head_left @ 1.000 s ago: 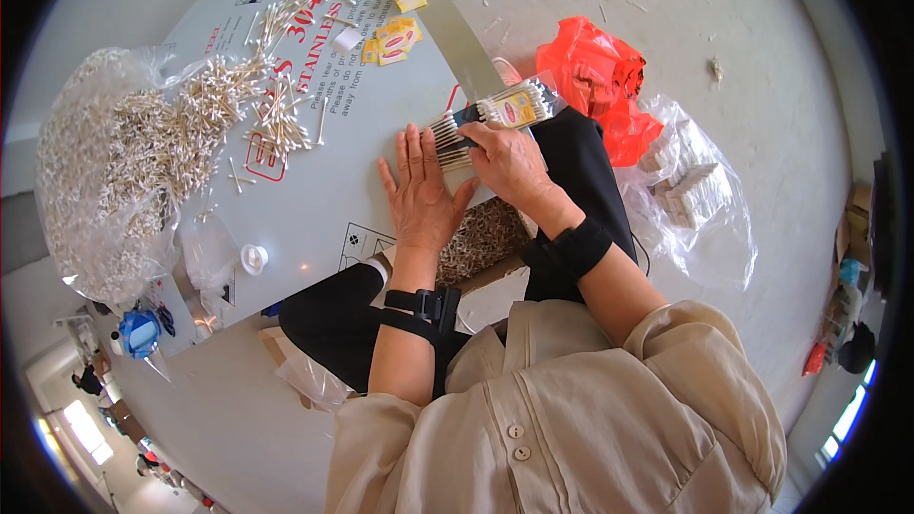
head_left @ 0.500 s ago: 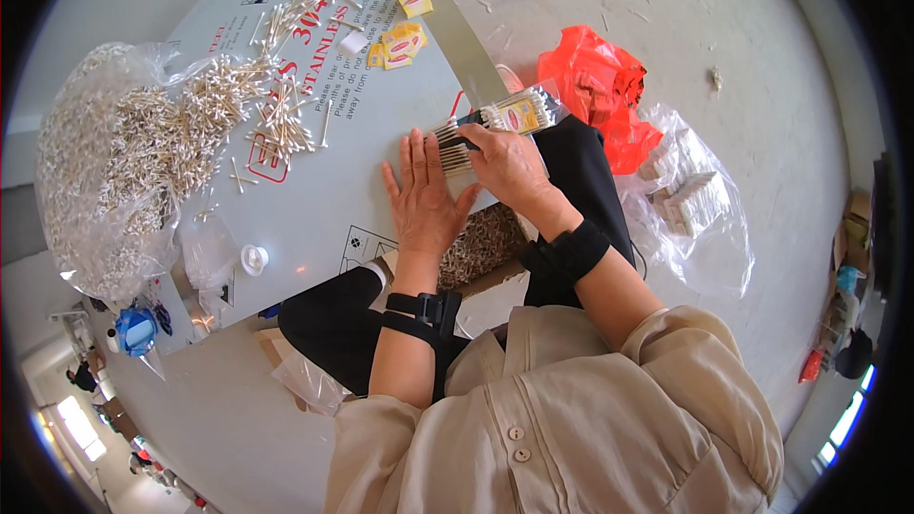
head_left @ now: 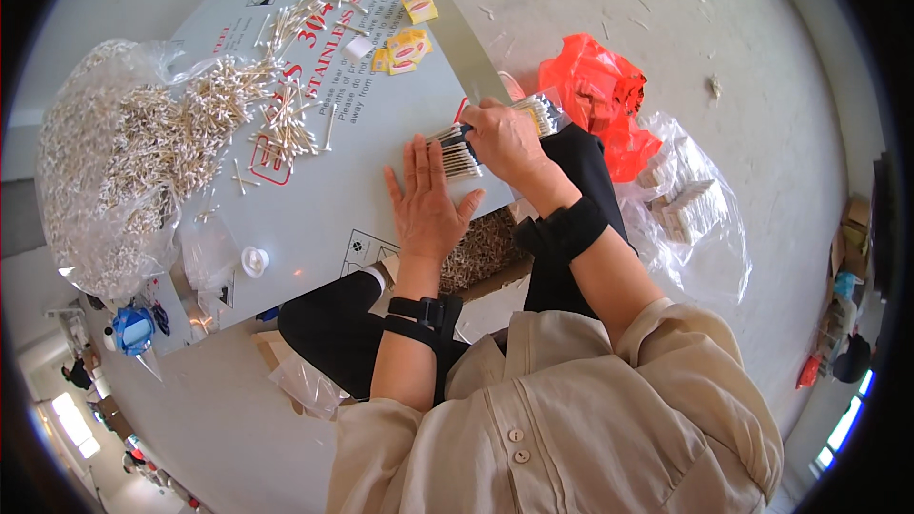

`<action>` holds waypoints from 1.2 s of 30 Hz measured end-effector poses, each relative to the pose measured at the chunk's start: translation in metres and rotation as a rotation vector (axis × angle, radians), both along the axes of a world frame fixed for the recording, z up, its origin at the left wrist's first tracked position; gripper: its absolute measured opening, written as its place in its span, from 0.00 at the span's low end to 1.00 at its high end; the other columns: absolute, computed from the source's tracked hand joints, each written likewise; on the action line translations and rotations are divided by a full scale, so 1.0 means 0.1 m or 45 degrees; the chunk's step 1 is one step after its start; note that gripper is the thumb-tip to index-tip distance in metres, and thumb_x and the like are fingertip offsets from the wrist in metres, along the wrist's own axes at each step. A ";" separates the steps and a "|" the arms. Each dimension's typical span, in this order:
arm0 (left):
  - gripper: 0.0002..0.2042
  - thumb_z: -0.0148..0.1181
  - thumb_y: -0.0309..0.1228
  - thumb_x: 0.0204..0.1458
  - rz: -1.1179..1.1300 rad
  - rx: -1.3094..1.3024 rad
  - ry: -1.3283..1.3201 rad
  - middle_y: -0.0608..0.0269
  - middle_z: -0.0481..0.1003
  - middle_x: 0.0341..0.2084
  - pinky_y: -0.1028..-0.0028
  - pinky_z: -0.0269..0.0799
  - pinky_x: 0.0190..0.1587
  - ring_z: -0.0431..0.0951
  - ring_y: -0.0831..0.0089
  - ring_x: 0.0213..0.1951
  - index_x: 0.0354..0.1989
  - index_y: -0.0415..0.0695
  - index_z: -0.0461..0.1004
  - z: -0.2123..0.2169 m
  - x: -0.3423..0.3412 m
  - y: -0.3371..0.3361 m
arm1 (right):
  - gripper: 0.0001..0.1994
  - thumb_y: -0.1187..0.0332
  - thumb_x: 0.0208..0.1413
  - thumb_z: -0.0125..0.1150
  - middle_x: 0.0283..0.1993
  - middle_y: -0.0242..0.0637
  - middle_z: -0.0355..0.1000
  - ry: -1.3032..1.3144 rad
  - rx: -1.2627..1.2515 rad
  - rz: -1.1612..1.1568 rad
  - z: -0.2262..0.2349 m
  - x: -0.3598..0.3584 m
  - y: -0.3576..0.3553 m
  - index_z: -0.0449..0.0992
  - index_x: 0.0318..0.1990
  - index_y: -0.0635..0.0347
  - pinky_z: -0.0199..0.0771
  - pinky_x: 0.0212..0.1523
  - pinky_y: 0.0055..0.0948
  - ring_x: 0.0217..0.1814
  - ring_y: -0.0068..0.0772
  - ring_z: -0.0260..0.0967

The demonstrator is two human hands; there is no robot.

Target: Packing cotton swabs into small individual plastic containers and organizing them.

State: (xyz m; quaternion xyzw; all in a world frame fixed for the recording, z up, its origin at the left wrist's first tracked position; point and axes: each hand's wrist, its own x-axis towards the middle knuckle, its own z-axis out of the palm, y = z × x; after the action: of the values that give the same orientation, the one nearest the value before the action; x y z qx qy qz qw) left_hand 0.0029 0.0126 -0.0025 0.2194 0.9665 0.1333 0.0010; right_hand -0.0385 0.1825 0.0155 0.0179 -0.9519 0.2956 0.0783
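Cotton swabs in a tight bundle (head_left: 495,138) sat clasped in our right hand (head_left: 505,141), fingers wrapped around its middle, the white tips fanning out to either side. Our left hand (head_left: 426,205) lay flat and spread wide on the grey desk (head_left: 324,190), its fingertips just beside the bundle's near end. Left of that hand, loose swabs (head_left: 276,124) were scattered, and beyond them a clear bag of swabs (head_left: 105,162). Right of our hands lay a red plastic bag (head_left: 595,95).

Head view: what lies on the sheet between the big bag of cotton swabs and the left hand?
Head view: loose cotton swabs scattered on the grey sheet, between bag and left hand.
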 end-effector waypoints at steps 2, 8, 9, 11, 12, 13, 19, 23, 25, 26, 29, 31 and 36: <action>0.46 0.54 0.58 0.53 0.001 0.007 -0.015 0.50 0.46 0.72 0.45 0.33 0.70 0.43 0.54 0.73 0.71 0.40 0.46 0.00 0.00 0.01 | 0.08 0.72 0.49 0.58 0.34 0.41 0.72 -0.018 -0.019 0.000 -0.03 -0.04 0.02 0.80 0.37 0.54 0.74 0.36 0.44 0.37 0.48 0.74; 0.45 0.56 0.56 0.52 0.006 0.013 -0.014 0.49 0.47 0.71 0.45 0.33 0.70 0.43 0.55 0.73 0.71 0.40 0.46 0.00 0.01 0.00 | 0.11 0.72 0.48 0.58 0.34 0.39 0.72 -0.018 0.033 0.024 -0.01 -0.04 -0.01 0.80 0.39 0.53 0.74 0.36 0.42 0.36 0.48 0.74; 0.45 0.56 0.56 0.52 0.008 0.014 -0.014 0.49 0.47 0.71 0.45 0.33 0.70 0.43 0.55 0.73 0.71 0.40 0.46 -0.01 0.01 0.00 | 0.12 0.72 0.47 0.59 0.35 0.40 0.72 -0.055 0.050 0.093 0.01 -0.04 0.01 0.80 0.40 0.54 0.74 0.37 0.43 0.37 0.48 0.74; 0.45 0.56 0.56 0.52 0.004 0.016 -0.013 0.50 0.48 0.71 0.45 0.34 0.70 0.44 0.55 0.73 0.71 0.40 0.46 -0.01 0.01 0.00 | 0.13 0.72 0.46 0.60 0.36 0.41 0.72 -0.095 0.068 0.162 0.08 -0.02 0.04 0.80 0.41 0.54 0.74 0.38 0.43 0.38 0.49 0.74; 0.45 0.56 0.56 0.52 0.005 0.017 -0.015 0.50 0.48 0.71 0.45 0.34 0.70 0.44 0.55 0.73 0.71 0.40 0.46 -0.01 0.01 0.00 | 0.15 0.71 0.44 0.63 0.38 0.41 0.71 -0.153 0.066 0.221 0.12 -0.01 0.05 0.79 0.42 0.55 0.73 0.40 0.43 0.41 0.48 0.73; 0.45 0.56 0.55 0.52 0.006 0.020 -0.018 0.50 0.48 0.71 0.46 0.34 0.70 0.44 0.55 0.73 0.71 0.40 0.46 -0.01 0.01 -0.01 | 0.17 0.70 0.41 0.66 0.40 0.42 0.70 -0.210 0.063 0.281 0.15 0.00 0.06 0.79 0.43 0.56 0.73 0.42 0.42 0.44 0.48 0.72; 0.42 0.52 0.54 0.56 0.013 -0.014 -0.042 0.51 0.48 0.71 0.46 0.33 0.70 0.43 0.56 0.73 0.71 0.40 0.46 -0.02 0.00 0.00 | 0.20 0.67 0.29 0.74 0.43 0.36 0.67 0.064 0.162 0.353 0.10 0.13 0.07 0.76 0.35 0.55 0.70 0.48 0.36 0.51 0.40 0.65; 0.40 0.49 0.53 0.58 0.025 0.004 -0.054 0.51 0.48 0.71 0.46 0.32 0.70 0.43 0.56 0.73 0.71 0.39 0.46 -0.03 0.00 0.00 | 0.22 0.67 0.29 0.75 0.43 0.36 0.67 0.103 0.205 0.432 0.11 0.12 0.09 0.78 0.38 0.54 0.68 0.50 0.35 0.51 0.39 0.65; 0.39 0.49 0.53 0.59 0.019 0.002 -0.049 0.50 0.48 0.71 0.46 0.32 0.71 0.43 0.56 0.73 0.71 0.39 0.46 -0.02 0.00 -0.01 | 0.24 0.66 0.29 0.75 0.43 0.35 0.68 0.135 0.234 0.458 0.09 0.13 0.11 0.79 0.42 0.53 0.67 0.52 0.35 0.51 0.39 0.65; 0.39 0.49 0.52 0.59 0.013 0.000 -0.044 0.50 0.48 0.71 0.47 0.32 0.71 0.43 0.56 0.73 0.71 0.39 0.46 -0.02 0.00 -0.01 | 0.24 0.66 0.29 0.75 0.43 0.35 0.68 0.136 0.234 0.456 0.09 0.12 0.12 0.79 0.42 0.53 0.67 0.52 0.35 0.51 0.39 0.65; 0.39 0.49 0.52 0.59 0.030 0.002 -0.051 0.50 0.48 0.71 0.47 0.32 0.71 0.43 0.56 0.73 0.71 0.39 0.47 -0.01 0.00 0.03 | 0.26 0.67 0.31 0.75 0.46 0.33 0.69 0.077 0.173 0.428 0.09 0.11 0.16 0.78 0.46 0.53 0.70 0.51 0.36 0.52 0.38 0.65; 0.38 0.50 0.51 0.59 0.046 0.022 -0.048 0.49 0.48 0.71 0.48 0.32 0.71 0.43 0.56 0.73 0.71 0.38 0.48 -0.02 0.00 0.07 | 0.26 0.66 0.31 0.76 0.45 0.32 0.69 0.090 0.176 0.422 0.10 0.08 0.17 0.79 0.46 0.51 0.70 0.50 0.36 0.51 0.38 0.65; 0.38 0.52 0.49 0.58 0.068 0.073 -0.010 0.48 0.48 0.71 0.48 0.32 0.71 0.42 0.56 0.73 0.70 0.37 0.49 -0.07 0.01 0.10 | 0.26 0.63 0.40 0.72 0.54 0.36 0.67 0.057 0.220 0.332 0.11 0.15 0.22 0.76 0.52 0.49 0.62 0.59 0.41 0.61 0.41 0.61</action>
State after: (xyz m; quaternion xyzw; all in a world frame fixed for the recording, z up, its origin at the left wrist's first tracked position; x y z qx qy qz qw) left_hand 0.0043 0.0230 -0.0099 0.1927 0.9678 0.1618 -0.0050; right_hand -0.0236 0.2045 0.0268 0.1546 -0.9614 0.2199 0.0587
